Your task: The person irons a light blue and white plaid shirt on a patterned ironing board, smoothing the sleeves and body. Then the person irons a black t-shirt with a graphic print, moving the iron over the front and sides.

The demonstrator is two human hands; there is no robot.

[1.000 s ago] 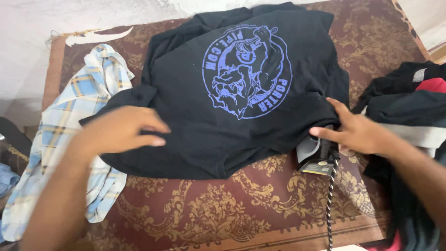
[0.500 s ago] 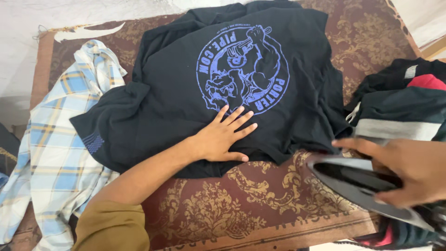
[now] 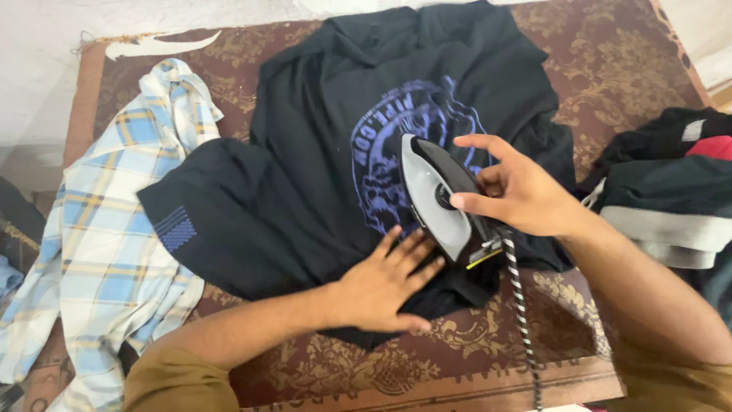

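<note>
The right hand point(image 3: 526, 194) is wrapped around a grey and black iron point(image 3: 438, 198), holding it on the blue print of a black T-shirt point(image 3: 320, 152). The left hand point(image 3: 385, 282) lies flat and open on the shirt's near edge, just beside the iron. The shirt is spread on a red and gold cloth point(image 3: 610, 69). A blue checked shirt point(image 3: 114, 229) lies to the left. Dark clothes point(image 3: 671, 183), maybe folded, are piled at the right edge. The iron's striped cord point(image 3: 518, 305) runs toward the near edge.
</note>
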